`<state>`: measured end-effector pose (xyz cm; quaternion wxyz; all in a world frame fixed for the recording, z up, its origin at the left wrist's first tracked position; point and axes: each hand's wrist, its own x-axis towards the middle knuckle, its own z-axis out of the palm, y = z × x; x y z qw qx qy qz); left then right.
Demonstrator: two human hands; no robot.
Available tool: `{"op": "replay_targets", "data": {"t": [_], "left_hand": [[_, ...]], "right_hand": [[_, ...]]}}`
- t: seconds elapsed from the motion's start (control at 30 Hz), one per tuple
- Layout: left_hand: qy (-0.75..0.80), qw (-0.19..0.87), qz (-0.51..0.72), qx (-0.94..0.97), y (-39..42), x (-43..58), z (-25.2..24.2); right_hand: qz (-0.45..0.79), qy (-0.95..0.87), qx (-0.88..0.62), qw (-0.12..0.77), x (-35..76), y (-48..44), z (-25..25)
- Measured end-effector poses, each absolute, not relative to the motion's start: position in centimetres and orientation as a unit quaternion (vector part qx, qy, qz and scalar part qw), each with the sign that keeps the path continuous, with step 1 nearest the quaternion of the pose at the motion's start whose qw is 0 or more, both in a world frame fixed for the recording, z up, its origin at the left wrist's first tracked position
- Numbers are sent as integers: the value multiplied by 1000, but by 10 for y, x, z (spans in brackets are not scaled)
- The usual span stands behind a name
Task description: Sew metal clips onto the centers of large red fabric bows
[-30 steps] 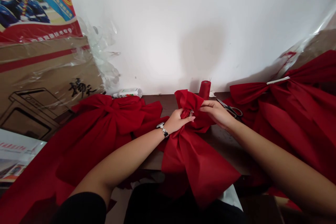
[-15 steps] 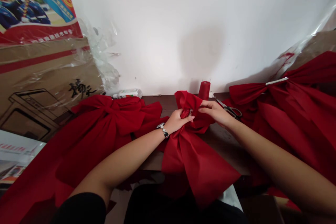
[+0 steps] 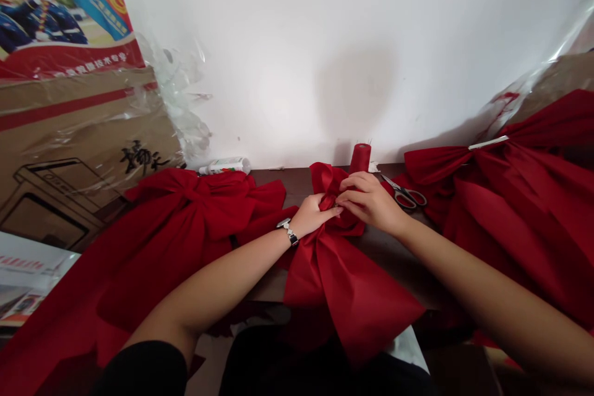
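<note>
A red fabric bow [image 3: 348, 284] lies in front of me, its wide tails hanging over the table's front edge. My left hand [image 3: 313, 216], with a watch on the wrist, is closed round the gathered middle of this bow. Against that same middle, the thumb and fingers of my right hand [image 3: 371, 201] are pinched together. What they pinch is hidden; a trace of something small and metallic shows at the fingertips. Just behind the right hand stands a cone of red thread [image 3: 361, 158] with needles sticking up from its top.
Scissors [image 3: 404, 195] lie right of the thread cone. A finished-looking red bow [image 3: 195, 198] spreads on the left, and more red fabric [image 3: 533, 198] is heaped on the right. A white bottle [image 3: 227, 166] lies by the wall. A cardboard box [image 3: 83, 154] borders the left side.
My right hand has moved left from the bow's upper right fold to its gathered middle, where a small metal piece showed before. My left hand keeps its hold.
</note>
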<state>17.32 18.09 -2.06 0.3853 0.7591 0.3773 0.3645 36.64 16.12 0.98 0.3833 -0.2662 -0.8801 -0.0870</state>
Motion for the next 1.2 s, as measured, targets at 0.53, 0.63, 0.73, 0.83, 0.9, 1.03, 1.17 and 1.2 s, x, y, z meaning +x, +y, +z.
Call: {"op": "replay_targets", "data": {"t": [0.53, 0.63, 0.73, 0.83, 0.9, 1.03, 1.17, 1.2], "left_hand": [[254, 515, 316, 755, 183, 166, -13], [246, 516, 330, 751, 183, 166, -13], [235, 511, 326, 760, 181, 167, -12], [230, 508, 318, 767, 180, 167, -10], [228, 510, 323, 764, 179, 167, -9], [230, 518, 334, 753, 178, 167, -9], [234, 536, 341, 736, 178, 167, -11], [233, 542, 346, 729, 178, 167, -12]], "right_hand": [[489, -663, -265, 501, 373, 166, 18], [444, -686, -317, 482, 376, 170, 20], [403, -671, -358, 508, 377, 173, 20], [376, -633, -380, 560, 376, 172, 19], [350, -615, -383, 594, 375, 168, 19], [306, -628, -370, 613, 371, 158, 22], [283, -666, -346, 598, 368, 151, 22], [288, -674, -336, 592, 368, 149, 21]]}}
